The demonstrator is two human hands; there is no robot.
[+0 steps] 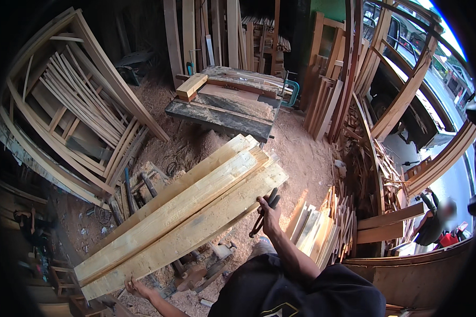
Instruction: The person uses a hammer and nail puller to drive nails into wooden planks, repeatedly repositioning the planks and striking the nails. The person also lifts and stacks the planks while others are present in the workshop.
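Note:
Several long, pale wooden planks lie side by side, slanting from the lower left up to the middle. My left hand is at the near edge of the nearest plank, close to its lower left end, with the fingers curled at the wood. Around a pair of dark pincers my right hand is closed, beside the other end of that plank. The parted legs of the pincers point down and left, and their other end sticks up past my fingers.
A worktable saw covered with sawdust stands ahead, a wood block on it and a teal clamp at its right. Wooden frames lean at left. Cut strips are stacked at right; a person is farther right.

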